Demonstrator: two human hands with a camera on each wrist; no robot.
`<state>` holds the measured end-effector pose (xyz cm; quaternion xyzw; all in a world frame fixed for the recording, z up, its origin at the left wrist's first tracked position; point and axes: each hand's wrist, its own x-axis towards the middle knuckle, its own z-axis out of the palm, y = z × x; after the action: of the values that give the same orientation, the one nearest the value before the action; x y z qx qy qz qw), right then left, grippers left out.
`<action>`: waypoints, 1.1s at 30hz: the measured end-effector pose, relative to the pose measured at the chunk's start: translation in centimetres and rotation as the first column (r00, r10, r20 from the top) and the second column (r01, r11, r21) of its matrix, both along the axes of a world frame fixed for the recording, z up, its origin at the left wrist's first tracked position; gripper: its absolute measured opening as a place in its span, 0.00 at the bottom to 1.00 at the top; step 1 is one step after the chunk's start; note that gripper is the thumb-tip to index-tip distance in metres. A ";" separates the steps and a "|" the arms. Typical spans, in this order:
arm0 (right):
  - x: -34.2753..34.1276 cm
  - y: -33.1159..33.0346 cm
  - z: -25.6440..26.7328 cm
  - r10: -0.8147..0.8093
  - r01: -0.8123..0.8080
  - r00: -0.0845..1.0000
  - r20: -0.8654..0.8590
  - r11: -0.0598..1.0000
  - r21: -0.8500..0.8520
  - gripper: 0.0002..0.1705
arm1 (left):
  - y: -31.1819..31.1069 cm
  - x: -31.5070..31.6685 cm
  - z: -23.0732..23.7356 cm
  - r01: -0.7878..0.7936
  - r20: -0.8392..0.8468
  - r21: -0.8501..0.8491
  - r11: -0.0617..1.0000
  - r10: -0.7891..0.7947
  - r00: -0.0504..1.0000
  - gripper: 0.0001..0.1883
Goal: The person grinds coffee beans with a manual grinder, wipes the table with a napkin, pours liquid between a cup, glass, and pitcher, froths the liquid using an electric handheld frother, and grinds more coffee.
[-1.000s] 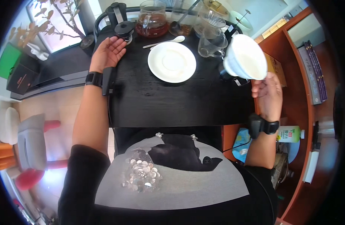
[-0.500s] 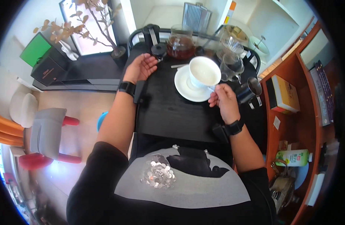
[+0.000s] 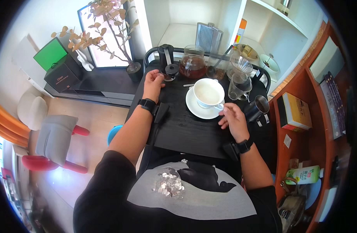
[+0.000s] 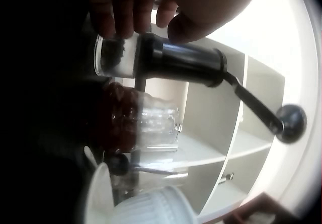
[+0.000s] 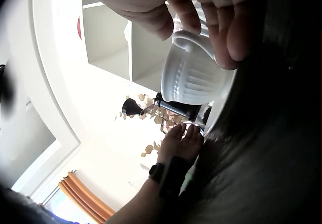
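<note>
Head view: white cup [image 3: 208, 93] sitting on saucer [image 3: 196, 111], setting-down looking basically done, just clearing handle [image 3: 219, 106] left imo. Right hand [image 3: 234, 119] hanging loose-fingered at handle, not visibly pinching; left hand [image 3: 152, 86] lying relaxed by grinder [image 4: 186, 63]. Cup's contents looking unclear; left wrist view losing bench [image 3: 180, 134] in darkness.

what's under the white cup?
A white saucer, on the black table. In the head view its rim shows left of and below the cup. The saucer's middle and the cup's foot are covered, so anything between them can't be seen.
</note>
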<state>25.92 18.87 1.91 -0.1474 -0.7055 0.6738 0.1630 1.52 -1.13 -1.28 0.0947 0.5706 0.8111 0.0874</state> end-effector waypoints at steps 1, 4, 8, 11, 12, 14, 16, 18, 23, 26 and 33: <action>0.5 0.4 0.1 0.003 -0.003 1.000 0.002 0.999 0.047 0.16 | 0.2 -0.1 0.3 -0.083 -0.113 -0.147 0.986 0.066 0.991 0.23; 1.9 0.5 2.1 -0.048 0.048 0.999 -0.001 0.975 0.215 0.15 | 0.8 -2.1 -0.5 -0.302 -0.467 -0.340 0.891 0.119 0.876 0.32; 1.6 -0.3 5.1 0.027 0.035 0.990 -0.137 0.900 0.434 0.13 | 2.2 -3.2 1.1 -0.227 -0.463 -0.383 0.895 0.027 0.886 0.40; -0.2 -2.1 8.4 0.153 0.006 0.973 -0.174 0.734 0.679 0.15 | 3.2 -3.9 0.6 -0.142 -0.465 -0.274 0.951 -0.002 0.885 0.35; -0.8 -3.1 9.8 0.226 -0.022 0.961 -0.158 0.635 0.772 0.16 | 2.5 -2.1 2.6 -0.082 -0.375 -0.359 0.930 -0.063 0.925 0.33; -2.7 -4.5 11.7 0.292 -0.060 0.948 -0.129 0.561 0.826 0.19 | 2.2 -2.3 2.6 -0.030 -0.348 -0.402 0.915 -0.123 0.929 0.29; -4.8 -6.0 13.2 0.398 -0.018 0.908 -0.131 0.348 0.937 0.24 | 2.2 -2.9 0.9 0.006 -0.419 -0.335 0.942 -0.155 0.895 0.26; -6.8 -7.3 14.1 0.458 -0.045 0.885 -0.090 0.274 0.961 0.26 | 0.9 -1.5 1.7 0.151 -0.339 -0.285 0.947 -0.247 0.908 0.25; -11.3 -10.5 13.1 0.733 -0.299 0.670 0.112 0.130 0.945 0.25 | -0.8 -1.6 -1.0 0.502 -0.234 -0.035 0.864 -0.496 0.836 0.27; -12.7 -12.1 13.6 0.763 -0.374 0.623 0.176 0.092 0.923 0.25 | -2.2 -0.5 0.6 0.521 -0.244 -0.117 0.846 -0.532 0.811 0.25; -14.8 -14.5 15.1 0.815 -0.445 0.475 0.331 -0.102 0.890 0.25 | -2.4 0.1 1.7 0.465 -0.332 -0.301 0.833 -0.549 0.767 0.25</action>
<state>11.14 4.32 16.99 0.4492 -0.8814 0.1446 -0.0221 1.57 -3.55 0.37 0.4021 0.6074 0.6572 0.1933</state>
